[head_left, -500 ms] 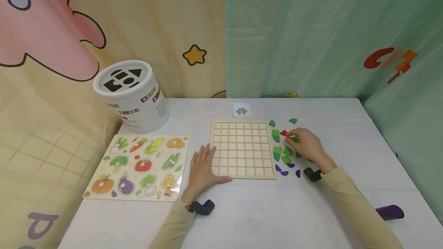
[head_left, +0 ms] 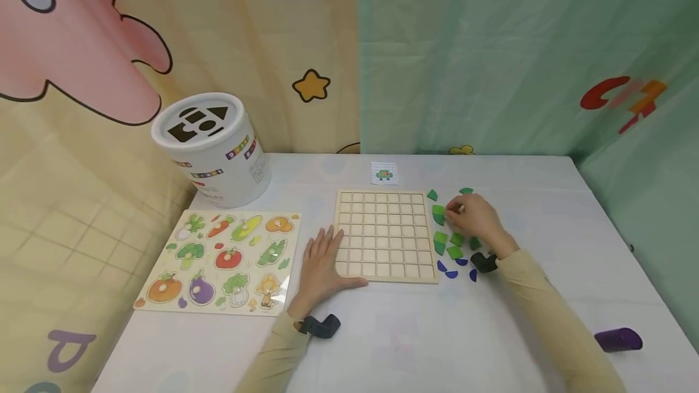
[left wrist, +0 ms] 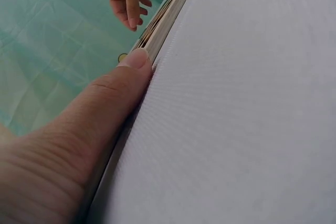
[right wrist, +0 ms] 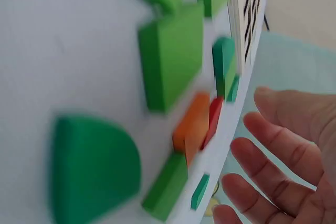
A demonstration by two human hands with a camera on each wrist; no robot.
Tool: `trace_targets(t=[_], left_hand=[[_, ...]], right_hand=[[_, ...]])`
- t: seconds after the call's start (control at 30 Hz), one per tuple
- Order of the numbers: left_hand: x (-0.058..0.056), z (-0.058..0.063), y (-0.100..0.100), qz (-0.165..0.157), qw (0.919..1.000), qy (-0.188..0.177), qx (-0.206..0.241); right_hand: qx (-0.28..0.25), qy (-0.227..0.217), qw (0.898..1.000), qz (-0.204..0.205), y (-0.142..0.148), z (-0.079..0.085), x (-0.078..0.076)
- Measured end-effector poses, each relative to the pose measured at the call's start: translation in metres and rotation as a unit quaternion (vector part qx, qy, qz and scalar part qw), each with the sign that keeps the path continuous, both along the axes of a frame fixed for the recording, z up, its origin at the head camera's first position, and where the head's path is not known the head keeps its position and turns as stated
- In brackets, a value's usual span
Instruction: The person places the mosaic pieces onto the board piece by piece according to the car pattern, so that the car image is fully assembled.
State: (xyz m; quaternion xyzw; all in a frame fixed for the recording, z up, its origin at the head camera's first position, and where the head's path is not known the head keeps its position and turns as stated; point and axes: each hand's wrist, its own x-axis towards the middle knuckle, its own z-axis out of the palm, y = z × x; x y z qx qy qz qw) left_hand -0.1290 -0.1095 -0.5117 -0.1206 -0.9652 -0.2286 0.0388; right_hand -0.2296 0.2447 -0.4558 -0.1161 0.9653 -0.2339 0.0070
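A wooden grid board lies flat in front of the person. My left hand rests at its near left corner, fingers spread along the left side and the thumb along the front edge. Right of the board my right hand hovers over small coloured pieces. In the right wrist view its fingers are loosely bent and apart from the thumb, holding nothing. Below them lie an orange piece, a red piece and a green square. The head view hides the red and orange ones.
Blue half-circles lie near the board's right corner. A small picture card sits behind the board. To the left are a vegetable puzzle and a white bucket with shaped holes. A purple cylinder lies at the right.
My right hand has shifted slightly left and away from the person, now covering the red piece in the head view. The left hand keeps its place at the board.
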Motion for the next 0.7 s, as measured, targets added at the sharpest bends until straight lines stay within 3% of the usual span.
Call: trace_targets(t=[0.13, 0.23, 0.43, 0.7], left_hand=[[0.000, -0.002, 0.000, 0.001, 1.0000, 0.001, -0.001], [-0.001, -0.003, 0.000, 0.002, 1.0000, 0.001, -0.003], [-0.002, -0.004, 0.000, 0.000, 1.0000, 0.004, 0.000], [-0.001, -0.004, 0.000, 0.002, 0.9999, 0.013, -0.001]], right_hand=[[-0.014, -0.004, 0.998, -0.057, 0.014, 0.004, -0.016], [-0.017, -0.008, 0.997, -0.078, 0.025, 0.006, -0.028], [-0.018, -0.032, 0.996, -0.086, 0.038, 0.005, -0.042], [-0.018, -0.057, 0.993, -0.102, 0.041, 0.000, -0.045]])
